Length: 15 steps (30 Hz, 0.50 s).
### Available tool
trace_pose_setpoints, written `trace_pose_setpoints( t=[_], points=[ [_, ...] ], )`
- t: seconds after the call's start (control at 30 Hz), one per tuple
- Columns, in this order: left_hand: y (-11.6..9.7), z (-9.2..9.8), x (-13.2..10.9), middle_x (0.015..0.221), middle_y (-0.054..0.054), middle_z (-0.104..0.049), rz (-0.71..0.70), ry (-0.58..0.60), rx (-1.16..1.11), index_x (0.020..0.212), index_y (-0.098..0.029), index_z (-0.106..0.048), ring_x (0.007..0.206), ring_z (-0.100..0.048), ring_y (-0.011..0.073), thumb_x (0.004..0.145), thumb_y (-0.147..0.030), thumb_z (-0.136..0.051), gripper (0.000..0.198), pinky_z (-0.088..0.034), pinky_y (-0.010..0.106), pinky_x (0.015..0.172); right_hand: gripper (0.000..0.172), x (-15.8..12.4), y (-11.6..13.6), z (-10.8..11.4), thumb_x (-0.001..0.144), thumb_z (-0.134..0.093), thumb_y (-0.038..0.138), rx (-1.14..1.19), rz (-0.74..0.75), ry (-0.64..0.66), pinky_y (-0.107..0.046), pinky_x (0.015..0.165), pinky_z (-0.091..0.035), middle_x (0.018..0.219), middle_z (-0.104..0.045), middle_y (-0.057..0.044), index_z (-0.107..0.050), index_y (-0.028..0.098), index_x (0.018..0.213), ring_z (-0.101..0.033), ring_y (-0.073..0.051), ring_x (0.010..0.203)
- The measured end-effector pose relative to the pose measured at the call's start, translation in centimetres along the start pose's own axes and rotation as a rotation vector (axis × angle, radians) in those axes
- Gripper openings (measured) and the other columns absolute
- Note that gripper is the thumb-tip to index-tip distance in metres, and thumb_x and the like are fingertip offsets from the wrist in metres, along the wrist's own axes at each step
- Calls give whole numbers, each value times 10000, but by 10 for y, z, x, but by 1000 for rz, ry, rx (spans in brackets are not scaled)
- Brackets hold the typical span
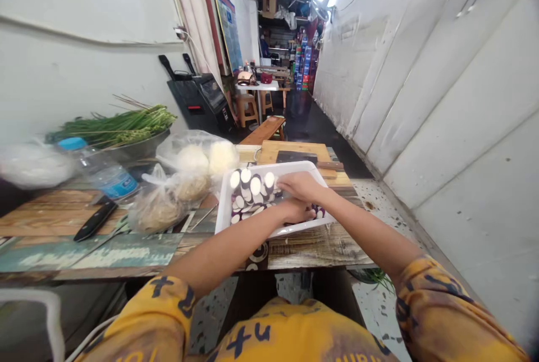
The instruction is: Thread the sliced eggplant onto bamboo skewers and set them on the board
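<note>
A white rectangular tray (222, 213) on the table holds rows of eggplant slices (255, 185), pale ovals with dark purple skin at the edges. Both of my hands are inside its right half, close together. My right hand (302, 185) bends downward with its fingers together, the fingertips near the slices in the middle. Just below it, my left hand (296, 211) reaches in low with curled fingers near the tray's front right side. Whatever the fingers hold is hidden by the hands. More purple-edged slices (320, 213) show to the right of my left hand.
Behind the tray lie a wooden cutting board (269, 151) and a cleaver (297, 156). On the left are bagged foods (158, 210), a plastic bottle (112, 179), a black-handled knife (95, 220) and a bowl of green stalks (138, 126). A white wall (455, 98) runs along the right.
</note>
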<state>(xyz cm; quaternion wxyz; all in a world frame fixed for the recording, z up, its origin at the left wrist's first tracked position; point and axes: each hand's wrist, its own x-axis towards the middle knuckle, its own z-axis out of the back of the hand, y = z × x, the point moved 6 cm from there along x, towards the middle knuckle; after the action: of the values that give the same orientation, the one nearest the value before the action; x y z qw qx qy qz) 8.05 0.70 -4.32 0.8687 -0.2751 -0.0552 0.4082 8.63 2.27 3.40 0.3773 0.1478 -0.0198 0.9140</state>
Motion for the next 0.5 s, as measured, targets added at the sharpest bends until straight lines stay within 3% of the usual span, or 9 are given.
trace_pose_setpoints(
  t=[0.1,0.17,0.27,0.33,0.37,0.5],
  points=[
    [2,-4,1,928,87,-657,-15,104,89,881,-166,-640,799,-577,214,778,-457,-428,375,-396,272,656,344,5,-13,-2,841,-505,365,22,-38,-29,-244,718,-390,949,-679,-82,-609,142,1081,-596,-184,846],
    [3,-3,2,902,74,-658,-16,119,77,871,-169,-637,764,-574,195,750,-451,-476,347,-382,253,618,387,-10,-34,7,874,-438,370,21,-129,-92,-259,771,-395,1006,-660,-97,-567,125,1145,-582,-188,914],
    [4,2,4,860,57,-654,-27,81,60,835,-173,-633,741,-561,177,690,-434,-561,307,-365,236,599,351,-60,-83,24,896,-367,330,-30,-473,-187,-238,795,-395,1081,-635,-68,-568,169,1133,-576,-162,949],
    [5,5,5,807,39,-647,-26,48,30,787,-176,-628,713,-550,162,666,-412,-595,267,-355,229,587,354,-101,-112,21,899,-324,285,-141,-727,-61,-245,770,-395,1068,-640,-78,-582,168,1109,-583,-170,940],
    [6,7,5,774,29,-641,-21,35,4,765,-176,-625,693,-543,154,656,-391,-608,241,-350,225,579,341,-118,-121,16,878,-357,276,-157,-781,-8,-263,725,-401,1001,-659,-112,-616,132,1047,-600,-198,887],
    [12,13,4,646,6,-608,47,-7,-195,681,-169,-614,619,-524,131,618,-320,-643,166,-356,213,554,279,-155,-123,-12,786,-505,357,-141,-801,138,-253,614,-384,795,-683,-102,-675,137,812,-612,-206,737]
  ],
)
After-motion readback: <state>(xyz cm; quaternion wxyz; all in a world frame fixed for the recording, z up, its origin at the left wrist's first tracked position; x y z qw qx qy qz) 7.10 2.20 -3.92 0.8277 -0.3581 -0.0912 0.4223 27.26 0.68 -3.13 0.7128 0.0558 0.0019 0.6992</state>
